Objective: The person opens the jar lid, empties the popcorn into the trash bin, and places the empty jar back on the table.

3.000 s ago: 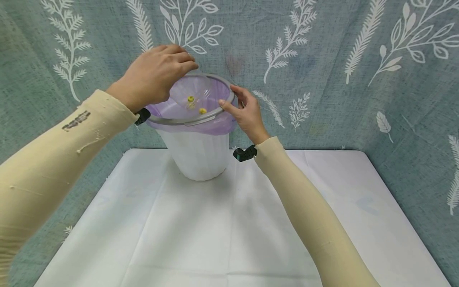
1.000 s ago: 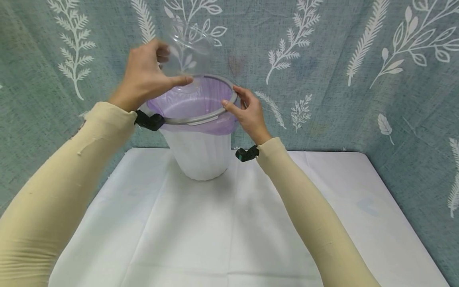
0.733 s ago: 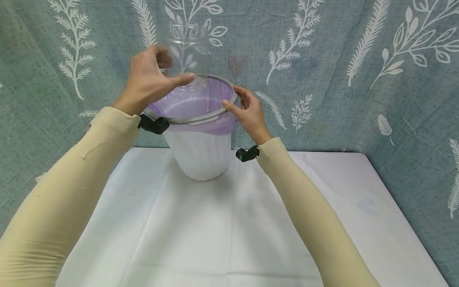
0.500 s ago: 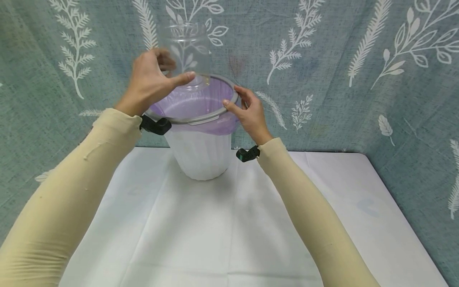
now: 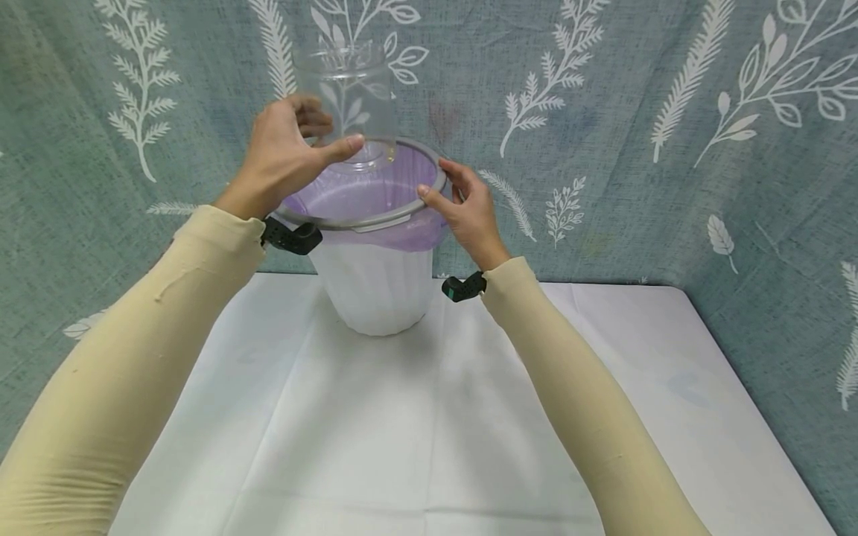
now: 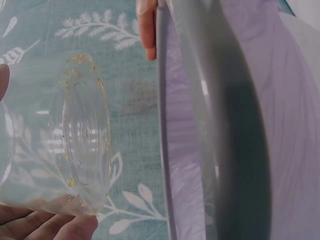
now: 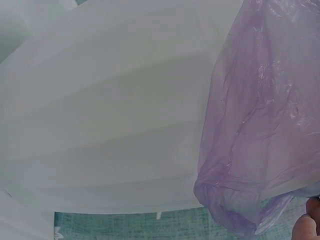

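My left hand grips a clear jar and holds it upright above the far side of the trash can's opening. Small yellow crumbs cling around the base of the jar in the left wrist view. Below it stands a white trash can with a grey rim ring and a purple bag folded over its edge. My right hand pinches the rim at the right side, thumb on the inner side. In the right wrist view only fingertips show, near the bag.
The trash can stands toward the back of a table with a white cloth. Close behind hangs a teal curtain with white leaf prints, which also runs along both sides. Dark wrist cameras sit on both wrists.
My left hand has turned the jar from tipped over the can, with yellow bits falling from it, to upright, then lowered it slightly. The right hand has stayed on the rim.
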`<state>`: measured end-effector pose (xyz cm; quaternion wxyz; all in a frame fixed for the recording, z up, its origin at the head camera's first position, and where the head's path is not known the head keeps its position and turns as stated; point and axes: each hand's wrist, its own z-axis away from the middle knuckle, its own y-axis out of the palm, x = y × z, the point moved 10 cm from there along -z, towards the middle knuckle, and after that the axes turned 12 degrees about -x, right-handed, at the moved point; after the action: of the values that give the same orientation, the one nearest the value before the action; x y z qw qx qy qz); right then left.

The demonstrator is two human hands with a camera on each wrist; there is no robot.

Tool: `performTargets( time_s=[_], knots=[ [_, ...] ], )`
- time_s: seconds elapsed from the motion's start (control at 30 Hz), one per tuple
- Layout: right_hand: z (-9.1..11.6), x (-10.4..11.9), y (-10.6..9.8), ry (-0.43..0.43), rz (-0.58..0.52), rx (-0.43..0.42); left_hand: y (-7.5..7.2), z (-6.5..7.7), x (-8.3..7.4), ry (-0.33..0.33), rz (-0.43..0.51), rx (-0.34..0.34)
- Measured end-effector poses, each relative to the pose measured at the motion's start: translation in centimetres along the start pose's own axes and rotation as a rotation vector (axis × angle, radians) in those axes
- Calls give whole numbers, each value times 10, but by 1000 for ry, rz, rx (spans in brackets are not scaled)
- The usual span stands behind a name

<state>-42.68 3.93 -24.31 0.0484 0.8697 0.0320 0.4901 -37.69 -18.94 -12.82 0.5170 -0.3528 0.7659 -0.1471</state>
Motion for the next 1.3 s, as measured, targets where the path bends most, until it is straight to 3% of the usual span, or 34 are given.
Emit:
performTargets(
  time_s=[0.17, 0.3, 0.53, 0.7, 0.83, 1.0, 1.17, 1.3],
  knots=[
    [0, 0, 0, 2, -6, 0, 1, 7, -5, 3, 12, 18],
    [0, 0, 1, 2, -3, 3, 4, 20, -15, 47, 77, 30],
    [-1, -1, 0, 15, -19, -8, 10, 56, -39, 140, 254, 57],
    [-2, -3, -1, 24, -55, -28, 21, 88, -47, 212, 324, 101],
    [-3, -2, -3, -1, -37, -40, 39, 113, -45, 253, 387, 154],
    [-2, 3, -3, -29, -29, -43, 63, 143, -35, 273, 400, 213],
    [0, -1, -1, 26, 11, -19, 86, 172, -22, 285, 423, 267],
    [1, 2, 2, 16, 22, 2, 107, 195, -7, 270, 437, 312]
  ],
)
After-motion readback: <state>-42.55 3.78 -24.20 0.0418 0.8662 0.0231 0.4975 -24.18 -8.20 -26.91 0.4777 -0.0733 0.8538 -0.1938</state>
